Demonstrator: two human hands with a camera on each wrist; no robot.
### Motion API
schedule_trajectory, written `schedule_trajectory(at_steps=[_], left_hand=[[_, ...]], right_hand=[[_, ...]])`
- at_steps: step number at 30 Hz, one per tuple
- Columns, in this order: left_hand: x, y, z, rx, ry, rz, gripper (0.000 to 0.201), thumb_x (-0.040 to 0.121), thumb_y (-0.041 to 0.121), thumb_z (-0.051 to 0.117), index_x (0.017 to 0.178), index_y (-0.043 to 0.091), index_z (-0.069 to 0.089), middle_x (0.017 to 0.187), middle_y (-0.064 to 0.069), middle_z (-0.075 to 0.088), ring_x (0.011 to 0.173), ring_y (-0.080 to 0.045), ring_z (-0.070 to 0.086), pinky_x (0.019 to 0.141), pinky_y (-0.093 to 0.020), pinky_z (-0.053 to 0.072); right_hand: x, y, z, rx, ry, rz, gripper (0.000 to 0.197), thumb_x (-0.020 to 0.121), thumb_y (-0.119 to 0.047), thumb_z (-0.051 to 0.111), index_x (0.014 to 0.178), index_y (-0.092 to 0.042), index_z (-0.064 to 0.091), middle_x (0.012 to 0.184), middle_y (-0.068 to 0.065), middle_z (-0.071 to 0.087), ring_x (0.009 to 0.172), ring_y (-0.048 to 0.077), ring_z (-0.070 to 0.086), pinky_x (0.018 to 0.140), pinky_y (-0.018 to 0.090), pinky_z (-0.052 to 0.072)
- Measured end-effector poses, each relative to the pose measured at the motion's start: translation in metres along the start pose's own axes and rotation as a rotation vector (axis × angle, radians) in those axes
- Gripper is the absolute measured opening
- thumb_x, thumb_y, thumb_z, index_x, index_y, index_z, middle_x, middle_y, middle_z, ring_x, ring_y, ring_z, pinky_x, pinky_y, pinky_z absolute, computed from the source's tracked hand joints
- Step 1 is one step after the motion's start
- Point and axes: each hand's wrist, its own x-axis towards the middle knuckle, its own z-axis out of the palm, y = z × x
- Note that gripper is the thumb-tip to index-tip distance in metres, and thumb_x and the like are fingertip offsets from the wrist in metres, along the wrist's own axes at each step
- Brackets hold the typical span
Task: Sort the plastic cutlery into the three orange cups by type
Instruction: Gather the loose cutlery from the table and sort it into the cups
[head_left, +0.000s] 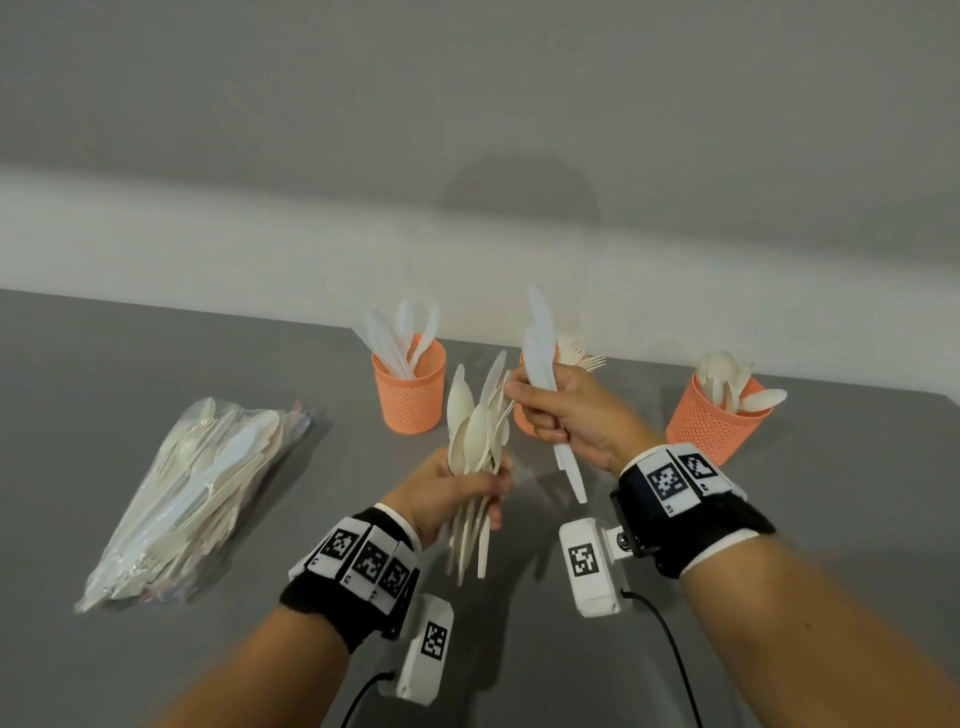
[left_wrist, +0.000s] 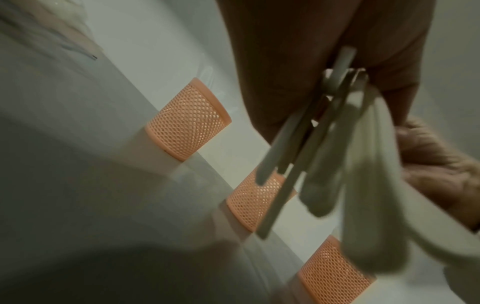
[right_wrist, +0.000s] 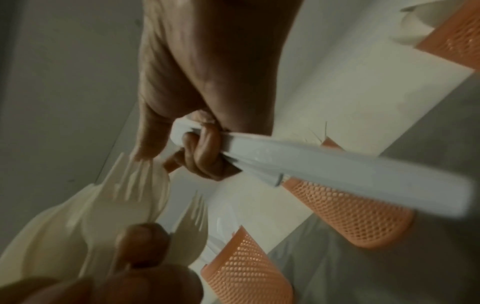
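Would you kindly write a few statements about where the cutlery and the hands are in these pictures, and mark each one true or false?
1. The right hand holds white knives. True.
2. The left hand is empty. False: it grips a mixed bundle of cutlery.
3. The left cup holds knives. True.
4. The right cup holds forks. False: it holds spoons.
5. A plastic bag of cutlery lies left of the cups. True.
6. The middle cup lies tipped over. False: it stands upright.

both hands raised, left grip (head_left: 447, 493) and right grip (head_left: 563, 410) curled tight.
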Motion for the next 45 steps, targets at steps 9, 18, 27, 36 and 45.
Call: schedule_trajectory(at_steps=[9, 18, 27, 36, 45], left_hand=[[-0.002, -0.002, -0.015, -0.039, -0.016, -0.027, 0.021, 0.067, 0.002, 0.062, 0.087, 0.009, 0.062, 0.067, -0.006, 0.057, 0.042, -0.014, 0.053, 0.048, -0.028, 0.052], [-0.007, -0.002, -0.050, -0.046, 0.002, -0.074, 0.028, 0.069, 0.001, 0.060, 0.097, 0.006, 0.060, 0.065, 0.000, 0.063, 0.043, -0.013, 0.055, 0.049, -0.026, 0.053], [-0.009, 0.004, -0.072, -0.096, -0.020, -0.071, 0.035, 0.062, 0.009, 0.069, 0.096, 0.009, 0.061, 0.070, -0.002, 0.064, 0.044, -0.013, 0.055, 0.048, -0.026, 0.052], [-0.019, 0.005, -0.099, -0.040, 0.013, -0.110, 0.029, 0.070, 0.004, 0.061, 0.098, 0.008, 0.058, 0.072, -0.003, 0.064, 0.045, -0.013, 0.056, 0.051, -0.027, 0.053], [-0.021, 0.012, -0.115, 0.018, 0.115, -0.033, 0.024, 0.071, 0.004, 0.062, 0.094, 0.009, 0.059, 0.066, -0.004, 0.055, 0.046, -0.014, 0.053, 0.051, -0.027, 0.052]], right_hand=[[0.019, 0.000, 0.008, 0.151, 0.086, -0.028, 0.011, 0.094, -0.025, 0.051, 0.088, -0.016, 0.051, 0.072, 0.006, 0.053, 0.044, 0.004, 0.036, 0.037, 0.015, 0.024], [0.052, -0.028, 0.008, 0.309, 0.394, -0.209, 0.021, 0.101, -0.025, 0.035, 0.088, -0.015, 0.049, 0.080, 0.004, 0.059, 0.073, 0.014, 0.058, 0.072, 0.032, 0.055], [0.065, 0.013, 0.053, 0.055, -0.041, 0.070, 0.020, 0.087, -0.029, 0.062, 0.077, -0.013, 0.057, 0.047, -0.006, 0.038, 0.034, 0.002, 0.030, 0.035, 0.015, 0.023], [0.102, -0.025, 0.055, 0.163, 0.260, -0.080, 0.022, 0.099, -0.029, 0.041, 0.088, -0.013, 0.052, 0.071, 0.000, 0.052, 0.062, 0.011, 0.055, 0.058, 0.022, 0.050], [0.150, -0.031, 0.076, -0.036, 0.472, -0.416, 0.016, 0.099, -0.024, 0.037, 0.105, -0.011, 0.044, 0.084, 0.005, 0.056, 0.075, 0.017, 0.060, 0.075, 0.029, 0.052]])
